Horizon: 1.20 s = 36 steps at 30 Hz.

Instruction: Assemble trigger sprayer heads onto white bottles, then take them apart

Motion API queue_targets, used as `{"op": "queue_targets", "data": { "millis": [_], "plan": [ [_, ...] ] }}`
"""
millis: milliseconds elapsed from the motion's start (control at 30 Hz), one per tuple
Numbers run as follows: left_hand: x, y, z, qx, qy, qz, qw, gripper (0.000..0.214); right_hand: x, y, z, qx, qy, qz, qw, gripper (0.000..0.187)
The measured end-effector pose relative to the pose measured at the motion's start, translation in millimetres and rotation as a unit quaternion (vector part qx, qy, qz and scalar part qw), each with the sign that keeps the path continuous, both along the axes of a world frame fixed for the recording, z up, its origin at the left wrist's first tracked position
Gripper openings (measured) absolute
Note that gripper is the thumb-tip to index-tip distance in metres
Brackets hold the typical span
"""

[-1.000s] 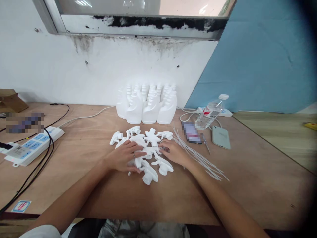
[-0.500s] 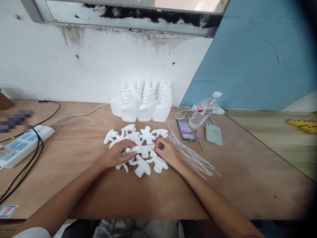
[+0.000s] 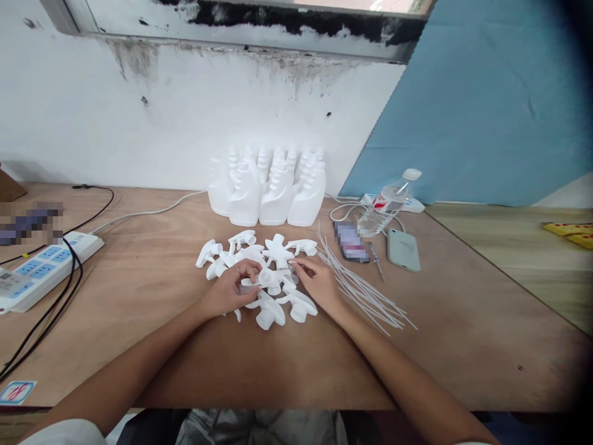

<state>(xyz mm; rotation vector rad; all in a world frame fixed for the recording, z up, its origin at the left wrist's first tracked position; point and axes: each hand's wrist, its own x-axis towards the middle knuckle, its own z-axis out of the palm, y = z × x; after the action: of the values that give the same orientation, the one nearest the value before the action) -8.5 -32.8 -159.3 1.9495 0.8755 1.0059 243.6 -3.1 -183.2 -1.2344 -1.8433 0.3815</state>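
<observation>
My left hand [image 3: 231, 285] is closed around a white trigger spray head [image 3: 266, 278], whose round collar faces up. To its right, my right hand [image 3: 319, 281] has thumb and forefinger pinched together close to that spray head; what they hold, if anything, is too small to make out. Under and around both hands lie several more white trigger spray heads [image 3: 300, 305], some partly hidden by my left hand. A loose bundle of thin white tubes [image 3: 365, 296] lies just right of my right hand.
Several white bottles [image 3: 273, 201] stand against the wall. At right are a phone [image 3: 351, 241], a small screwdriver-like tool [image 3: 377, 262], a pale green phone [image 3: 403, 250] and a tilted clear water bottle [image 3: 386, 207]. A power strip [image 3: 50, 266] with black cables lies at left.
The spray head in my left hand has turned, so its collar now faces up. My right hand's fingers have shifted from a curled grip to a straighter pinch. The view has moved slightly.
</observation>
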Motion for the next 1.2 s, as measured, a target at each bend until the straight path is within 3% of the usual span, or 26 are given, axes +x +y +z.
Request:
{"op": "queue_targets", "data": {
  "millis": [267, 500, 600, 733, 900, 1100, 1200],
  "plan": [
    [-0.7, 2.6, -3.1, 0.018, 0.024, -0.008, 1.0, 0.011, -12.1, -14.9, 12.4, 0.075, 0.035, 0.046, 0.996, 0.023],
    [-0.5, 2.8, -4.6, 0.018, 0.021, -0.018, 0.999, 0.013, -26.6, -33.0, 26.0, 0.219, -0.119, 0.153, 0.956, 0.033],
    [0.3, 1.3, -1.8, 0.012, 0.022, -0.015, 1.0, 0.013, -30.2, -34.4, 29.0, 0.21, -0.13, 0.164, 0.955, 0.038],
    [1.8, -1.6, 0.4, 0.022, -0.004, -0.009, 1.0, 0.014, -32.4, -36.2, 29.9, 0.164, -0.07, 0.198, 0.964, 0.044],
    [2.0, -4.4, -4.1, 0.069, -0.019, -0.007, 0.997, 0.019, -32.1, -35.9, 28.9, 0.134, -0.034, 0.19, 0.972, 0.034],
    [1.3, -3.4, -11.1, 0.16, 0.01, -0.072, 0.985, 0.042, -32.8, -36.2, 28.2, 0.165, -0.047, 0.215, 0.962, 0.017],
    [2.4, -3.5, -11.7, 0.17, 0.031, -0.07, 0.983, 0.036, -34.3, -38.3, 28.0, 0.15, -0.03, 0.217, 0.964, 0.016]
  ]
}}
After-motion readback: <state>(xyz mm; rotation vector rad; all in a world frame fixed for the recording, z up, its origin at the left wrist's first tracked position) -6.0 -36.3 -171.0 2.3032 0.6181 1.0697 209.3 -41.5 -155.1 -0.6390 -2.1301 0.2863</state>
